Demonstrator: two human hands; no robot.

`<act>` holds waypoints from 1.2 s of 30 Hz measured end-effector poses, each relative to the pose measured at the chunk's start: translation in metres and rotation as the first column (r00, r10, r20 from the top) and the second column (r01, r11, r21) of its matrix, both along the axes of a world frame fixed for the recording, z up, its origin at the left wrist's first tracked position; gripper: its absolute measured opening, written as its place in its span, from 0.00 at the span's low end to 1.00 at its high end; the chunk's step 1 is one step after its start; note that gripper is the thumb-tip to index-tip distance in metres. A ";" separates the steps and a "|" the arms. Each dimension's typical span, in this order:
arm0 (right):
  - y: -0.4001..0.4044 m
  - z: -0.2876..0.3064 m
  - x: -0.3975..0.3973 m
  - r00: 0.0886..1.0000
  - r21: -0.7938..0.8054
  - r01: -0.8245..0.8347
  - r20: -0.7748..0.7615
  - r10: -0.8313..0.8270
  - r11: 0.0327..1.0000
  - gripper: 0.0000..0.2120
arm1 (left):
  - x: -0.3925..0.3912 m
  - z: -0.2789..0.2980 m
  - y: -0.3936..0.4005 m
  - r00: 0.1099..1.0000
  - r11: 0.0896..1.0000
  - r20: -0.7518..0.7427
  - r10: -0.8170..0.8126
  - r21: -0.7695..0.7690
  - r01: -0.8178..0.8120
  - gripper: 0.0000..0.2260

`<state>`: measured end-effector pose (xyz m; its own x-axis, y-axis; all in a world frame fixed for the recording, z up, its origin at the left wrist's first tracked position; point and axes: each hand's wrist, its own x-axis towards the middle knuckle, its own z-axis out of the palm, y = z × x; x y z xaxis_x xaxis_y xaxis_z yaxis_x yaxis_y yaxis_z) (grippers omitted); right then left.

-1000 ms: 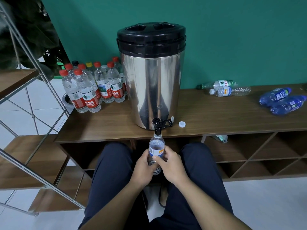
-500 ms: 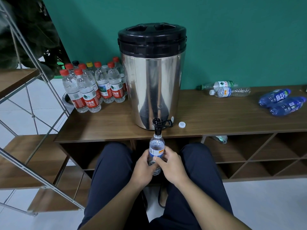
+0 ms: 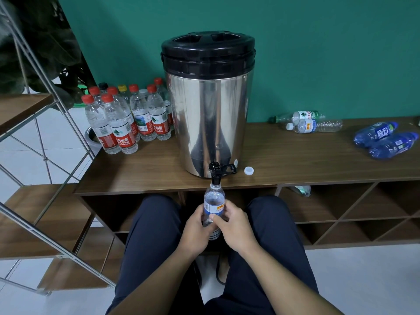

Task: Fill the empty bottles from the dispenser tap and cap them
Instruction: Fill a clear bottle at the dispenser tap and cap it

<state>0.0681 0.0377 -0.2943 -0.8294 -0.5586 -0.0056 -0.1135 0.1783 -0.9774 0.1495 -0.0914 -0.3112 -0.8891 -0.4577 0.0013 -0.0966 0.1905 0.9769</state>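
Both hands, left hand (image 3: 197, 226) and right hand (image 3: 231, 226), grip a bottle (image 3: 214, 201) under the tap (image 3: 215, 172); its cap (image 3: 248, 170) waits, capped bottles (image 3: 127, 119) done, four bottles (image 3: 313, 122) left lying

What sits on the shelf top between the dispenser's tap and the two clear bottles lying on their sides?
In the head view, only a loose white cap lies there; the remaining shelf top is bare wood.

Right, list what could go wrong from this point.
1. Overflow: the bottle sits with its mouth under the tap, both hands grip it, and neither is on the tap lever, so shutting off may lag.
2. Spill onto the lap: the bottle hangs off the shelf edge above the knees.
3. The loose white cap lies near the shelf edge and could get knocked off.
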 end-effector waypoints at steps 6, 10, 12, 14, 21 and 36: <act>0.000 0.000 0.000 1.000 0.005 -0.002 -0.006 0.002 1.000 0.20 | 0.001 0.001 -0.001 1.000 1.000 -0.002 -0.002 -0.014 0.002 0.21; 0.000 0.000 0.000 1.000 0.011 0.001 -0.010 -0.001 1.000 0.19 | 0.001 0.000 -0.001 1.000 1.000 0.000 -0.007 -0.020 0.007 0.22; -0.001 0.000 0.000 1.000 0.010 0.000 -0.006 0.000 1.000 0.20 | 0.000 -0.001 -0.001 1.000 1.000 -0.001 -0.007 -0.019 0.007 0.22; 0.000 0.000 0.000 1.000 0.011 0.000 -0.006 0.001 1.000 0.20 | 0.000 -0.001 -0.001 1.000 1.000 -0.003 -0.007 -0.015 0.007 0.22; 0.000 0.001 0.000 1.000 -0.002 -0.004 0.010 0.004 1.000 0.20 | 0.000 0.000 -0.001 1.000 1.000 -0.003 -0.001 -0.023 0.000 0.23; 0.001 0.003 0.001 1.000 -0.009 -0.003 0.015 0.003 1.000 0.19 | 0.000 0.000 -0.001 1.000 1.000 -0.003 -0.006 -0.026 0.006 0.24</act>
<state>0.0692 0.0383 -0.2914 -0.8278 -0.5609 -0.0127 -0.0996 0.1692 -0.9805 0.1499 -0.0927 -0.3112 -0.8917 -0.4524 0.0159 -0.0926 0.2165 0.9719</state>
